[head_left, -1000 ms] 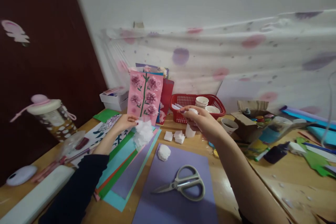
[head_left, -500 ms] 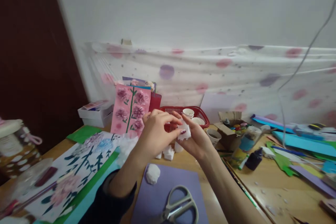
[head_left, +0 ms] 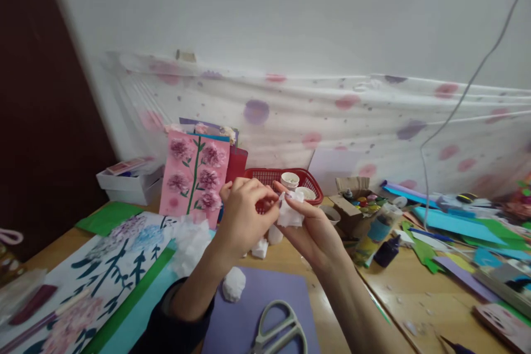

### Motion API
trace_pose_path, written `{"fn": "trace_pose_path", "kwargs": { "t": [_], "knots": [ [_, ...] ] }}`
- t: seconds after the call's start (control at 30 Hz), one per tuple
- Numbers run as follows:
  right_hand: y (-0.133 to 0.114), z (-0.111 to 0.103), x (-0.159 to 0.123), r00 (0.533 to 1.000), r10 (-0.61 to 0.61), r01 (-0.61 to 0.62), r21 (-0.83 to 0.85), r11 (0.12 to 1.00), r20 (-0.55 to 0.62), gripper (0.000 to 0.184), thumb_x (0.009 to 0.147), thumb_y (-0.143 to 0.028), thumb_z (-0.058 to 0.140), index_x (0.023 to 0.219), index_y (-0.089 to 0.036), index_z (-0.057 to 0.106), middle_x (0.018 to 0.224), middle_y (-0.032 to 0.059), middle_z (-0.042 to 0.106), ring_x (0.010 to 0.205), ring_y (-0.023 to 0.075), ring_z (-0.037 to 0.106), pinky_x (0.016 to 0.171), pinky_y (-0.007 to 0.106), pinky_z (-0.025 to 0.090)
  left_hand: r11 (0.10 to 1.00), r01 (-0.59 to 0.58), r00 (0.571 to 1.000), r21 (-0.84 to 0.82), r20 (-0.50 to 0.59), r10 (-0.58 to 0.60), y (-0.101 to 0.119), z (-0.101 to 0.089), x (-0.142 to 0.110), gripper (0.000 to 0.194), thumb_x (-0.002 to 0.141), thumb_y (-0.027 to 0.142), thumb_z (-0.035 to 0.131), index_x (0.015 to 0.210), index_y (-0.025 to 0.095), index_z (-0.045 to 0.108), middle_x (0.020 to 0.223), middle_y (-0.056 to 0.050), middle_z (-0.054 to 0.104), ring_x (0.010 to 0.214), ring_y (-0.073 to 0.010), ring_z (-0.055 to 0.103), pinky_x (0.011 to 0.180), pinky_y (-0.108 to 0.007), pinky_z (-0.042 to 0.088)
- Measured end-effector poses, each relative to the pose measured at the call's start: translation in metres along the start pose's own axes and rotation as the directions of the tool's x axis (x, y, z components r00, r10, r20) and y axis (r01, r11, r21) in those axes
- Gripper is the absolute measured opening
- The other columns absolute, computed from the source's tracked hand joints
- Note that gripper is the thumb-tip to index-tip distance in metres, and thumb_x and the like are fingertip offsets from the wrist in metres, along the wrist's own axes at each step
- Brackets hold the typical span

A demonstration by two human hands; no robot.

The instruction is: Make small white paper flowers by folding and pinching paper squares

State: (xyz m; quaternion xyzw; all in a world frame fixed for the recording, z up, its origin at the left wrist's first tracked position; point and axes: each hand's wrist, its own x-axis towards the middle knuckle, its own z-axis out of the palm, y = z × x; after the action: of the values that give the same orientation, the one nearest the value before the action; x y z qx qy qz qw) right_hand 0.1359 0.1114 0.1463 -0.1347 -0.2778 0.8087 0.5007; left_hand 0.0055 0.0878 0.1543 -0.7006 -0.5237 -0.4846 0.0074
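White tissue piece [head_left: 291,211], near the centre of the frame, sits between both hands: the right hand [head_left: 317,229] holds it in curled fingers; the left hand [head_left: 244,218] meets its left edge, fingertips nearly pinched, grip unclear.

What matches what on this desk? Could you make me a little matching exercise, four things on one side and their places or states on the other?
Things:
1. scissors
2. red basket
3. right hand
4. pink flower picture

Places or states:
A. holds a crumpled white piece
B. stands propped up behind the desk's flat papers
C. lies on the purple sheet
D. contains white cups

Right pairs: 1-C; 2-D; 3-A; 4-B
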Motion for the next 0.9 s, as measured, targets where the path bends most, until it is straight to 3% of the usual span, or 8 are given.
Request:
{"fn": "trace_pose_path", "kwargs": {
  "t": [0.13,0.3,0.37,0.47,0.6,0.77,0.9],
  "knots": [
    [-0.003,0.001,-0.005,0.999,0.017,-0.017,-0.018,1.0,0.037,0.049,0.07,0.002,0.056,0.115,-0.019,0.061,0.092,0.0045,0.075,0.089,0.0207,0.071,0.086,0.039,0.058,0.977,0.078,0.997,-0.201,0.021,-0.075,-0.006,-0.008,0.006,0.008,0.075,0.013,0.064,0.07,0.018,0.068,0.079,-0.001,0.069,0.085,-0.0192,0.059,0.077,-0.032,0.043],
    [-0.005,0.002,-0.006,0.997,0.075,-0.073,-0.104,0.992,0.014,0.038,0.071,0.0,0.062,0.105,-0.016,0.064,0.081,0.0041,0.071,0.071,0.0149,0.067,0.064,0.026,0.058,0.83,0.192,0.981,-0.523,0.118,-0.152,-0.014,-0.019,0.01,0.002,0.072,0.017,0.064,0.07,0.016,0.065,0.083,-0.003,0.067,0.079,-0.0155,0.063,0.067,-0.025,0.047],
    [-0.004,0.001,-0.006,0.999,0.038,-0.041,-0.161,0.986,-0.024,0.03,0.071,-0.005,0.069,0.098,-0.015,0.065,0.074,0.0022,0.066,0.06,0.0103,0.06,0.049,0.017,0.049,0.755,0.216,0.976,-0.619,0.127,-0.176,-0.016,-0.021,0.009,0.004,0.071,0.017,0.066,0.069,0.016,0.063,0.086,-0.004,0.069,0.081,-0.0159,0.065,0.07,-0.025,0.049],
    [-0.004,0.001,-0.007,0.99,-0.111,0.082,-0.296,0.952,-0.083,0.026,0.071,-0.018,0.078,0.094,-0.016,0.064,0.063,-0.0048,0.051,0.047,0.0043,0.039,0.036,0.012,0.026,0.678,0.234,0.971,-0.697,0.132,-0.199,-0.016,-0.021,0.006,0.007,0.071,0.017,0.067,0.07,0.016,0.06,0.086,-0.004,0.071,0.08,-0.0153,0.067,0.073,-0.025,0.052],
    [-0.007,0.004,-0.015,0.97,-0.242,0.19,-0.534,0.824,-0.028,0.027,0.079,-0.041,0.073,0.087,-0.02,0.058,0.055,-0.0102,0.035,0.044,0.0034,0.02,0.038,0.014,0.014,0.687,0.183,0.98,-0.703,0.071,-0.188,-0.009,-0.02,0.002,0.009,0.074,0.012,0.064,0.07,0.016,0.058,0.084,-0.003,0.071,0.079,-0.013,0.068,0.071,-0.022,0.052],
    [-0.007,0.008,-0.029,0.969,-0.232,0.21,-0.791,0.575,0.089,0.034,0.085,-0.051,0.064,0.084,-0.018,0.056,0.055,-0.0084,0.037,0.046,0.0052,0.025,0.041,0.017,0.017,0.716,0.18,0.981,-0.674,0.071,-0.18,0.0,-0.021,-0.003,0.017,0.073,0.011,0.069,0.084,0.017,0.058,0.078,0.001,0.067,0.075,-0.0108,0.065,0.069,-0.02,0.051],
    [-0.006,0.009,-0.03,0.968,-0.212,0.229,-0.821,0.523,0.135,0.04,0.091,-0.054,0.054,0.074,-0.018,0.051,0.056,-0.0075,0.035,0.048,0.0061,0.025,0.042,0.019,0.017,0.666,0.175,0.983,-0.725,0.164,-0.081,0.002,-0.025,-0.005,0.03,0.076,0.008,0.067,0.101,0.019,0.053,0.08,0.003,0.063,0.076,-0.0091,0.062,0.072,-0.02,0.05]
  ]
}}
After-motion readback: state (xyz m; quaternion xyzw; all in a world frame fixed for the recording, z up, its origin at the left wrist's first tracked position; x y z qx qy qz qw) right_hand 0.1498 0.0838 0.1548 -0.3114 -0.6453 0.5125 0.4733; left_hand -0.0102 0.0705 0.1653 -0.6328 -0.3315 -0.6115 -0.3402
